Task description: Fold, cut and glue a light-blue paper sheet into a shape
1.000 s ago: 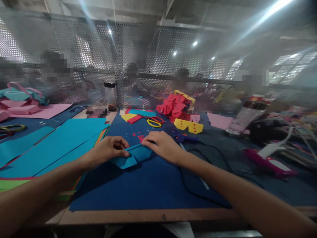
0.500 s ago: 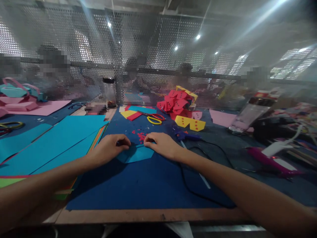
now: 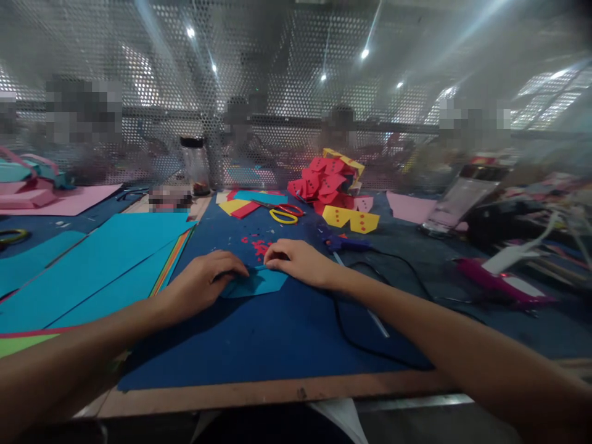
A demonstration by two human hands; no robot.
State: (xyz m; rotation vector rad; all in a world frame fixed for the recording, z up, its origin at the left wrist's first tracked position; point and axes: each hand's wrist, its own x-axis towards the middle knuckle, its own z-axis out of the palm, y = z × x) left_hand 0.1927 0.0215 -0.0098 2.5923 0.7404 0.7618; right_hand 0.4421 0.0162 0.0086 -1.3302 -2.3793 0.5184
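Blue paper [image 3: 259, 285] runs lengthwise parallel to the table's [image 3: 208, 398] near edge, right hand [image 3: 300, 262] pinching its far side, left hand's [image 3: 206, 277] grip unclear

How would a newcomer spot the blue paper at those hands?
Start at the dark blue work surface in the middle. There, between the left hand and right hand, is a blue paper piece. Unlike the large blue sheets to their left, it is smaller and both hands touch it.
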